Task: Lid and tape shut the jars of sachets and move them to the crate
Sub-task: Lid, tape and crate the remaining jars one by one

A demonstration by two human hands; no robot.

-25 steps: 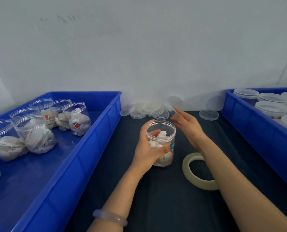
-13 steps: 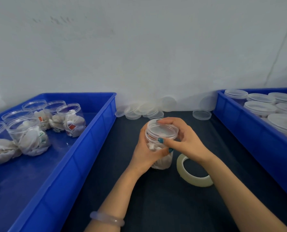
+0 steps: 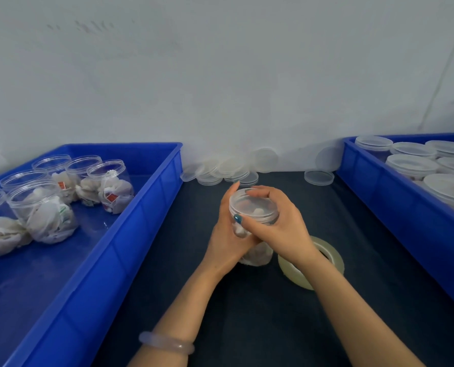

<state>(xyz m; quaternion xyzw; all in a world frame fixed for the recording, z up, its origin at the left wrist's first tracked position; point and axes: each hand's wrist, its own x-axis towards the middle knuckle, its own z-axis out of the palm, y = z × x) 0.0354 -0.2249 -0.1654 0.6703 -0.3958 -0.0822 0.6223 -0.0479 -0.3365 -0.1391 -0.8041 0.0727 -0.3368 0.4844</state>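
Observation:
A clear plastic jar (image 3: 256,256) of white sachets stands on the dark mat in the middle. My left hand (image 3: 227,239) grips its side. A clear lid (image 3: 252,206) sits on the jar's mouth, and my right hand (image 3: 279,226) curls round that lid from the right, thumb at the front. A roll of clear tape (image 3: 310,263) lies flat just right of the jar, partly under my right wrist. The blue crate (image 3: 406,207) at the right holds several lidded jars (image 3: 411,165).
A blue crate (image 3: 120,250) at the left holds several open jars of sachets (image 3: 43,210). Loose clear lids (image 3: 226,170) are piled against the white wall behind the jar, and one more lid (image 3: 319,177) lies near the right crate.
My right hand brought a lid from the pile at the wall onto the jar and now grips it. The left hand kept hold of the jar.

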